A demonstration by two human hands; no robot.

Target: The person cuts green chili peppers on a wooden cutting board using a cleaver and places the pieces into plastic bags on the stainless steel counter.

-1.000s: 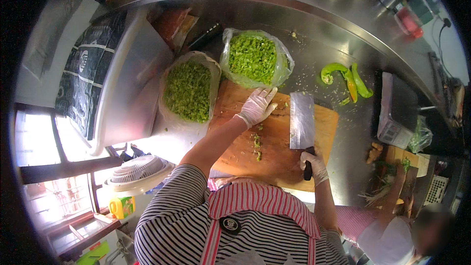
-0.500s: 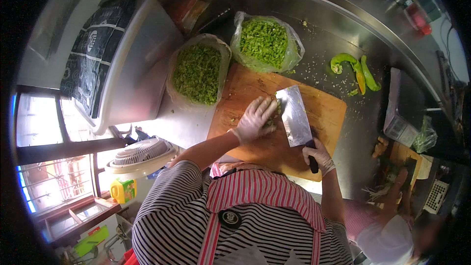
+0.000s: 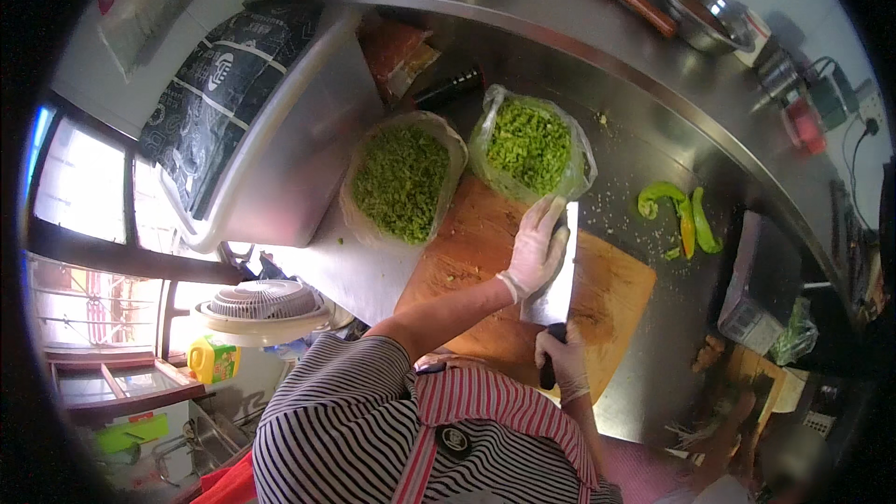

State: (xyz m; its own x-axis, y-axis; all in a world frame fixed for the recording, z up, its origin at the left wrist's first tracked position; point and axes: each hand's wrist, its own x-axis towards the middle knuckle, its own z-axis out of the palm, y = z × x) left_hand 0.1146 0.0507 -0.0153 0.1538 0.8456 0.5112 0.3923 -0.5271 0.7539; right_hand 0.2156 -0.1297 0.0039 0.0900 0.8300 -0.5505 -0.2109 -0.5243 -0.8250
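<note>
My right hand [image 3: 562,359], in a clear glove, grips the dark handle of a cleaver [image 3: 557,297] whose broad, shiny blade points away from me over the wooden cutting board [image 3: 611,294]. Along the blade's left side lies my left hand [image 3: 539,247], also gloved, its fingers stretched out and close together. Their tips reach the near edge of a clear plastic bag of chopped light green pepper [image 3: 529,145]. Whatever is between that hand and the blade is hidden. A second bag, of finer, darker green chopped vegetable [image 3: 401,180], stands to the left.
Green peppers [image 3: 705,222] and scattered seeds lie on the steel counter right of the board. A large white bin [image 3: 289,149] stands at the left, near a fan [image 3: 261,308]. A steel bowl [image 3: 700,9] sits on the back ledge. Another person's arm [image 3: 733,429] shows at lower right.
Both hands and the cleaver have moved from over the board toward the bag of light green pepper. My left fingers have straightened along the blade. The view has shifted too.
</note>
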